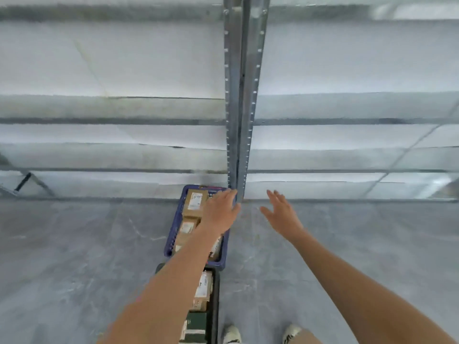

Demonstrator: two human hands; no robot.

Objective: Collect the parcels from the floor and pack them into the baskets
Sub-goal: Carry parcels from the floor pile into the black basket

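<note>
A blue basket (pixel 173 234) stands on the grey floor below a metal rack, filled with brown cardboard parcels (pixel 195 203) bearing white labels. Nearer to me a dark basket (pixel 215 306) holds more parcels and a dark green box (pixel 196 324). My left hand (pixel 219 213) stretches out flat over the blue basket, fingers straight, holding nothing. To its right my right hand (pixel 280 212) hovers over bare floor with fingers spread and empty. My left forearm hides part of both baskets.
A metal shelving rack fills the upper view, its upright post (pixel 242 108) reaching the floor just beyond my hands. Pale shelf boards (pixel 111 135) run left and right. My two shoes (pixel 232 333) show at the bottom edge.
</note>
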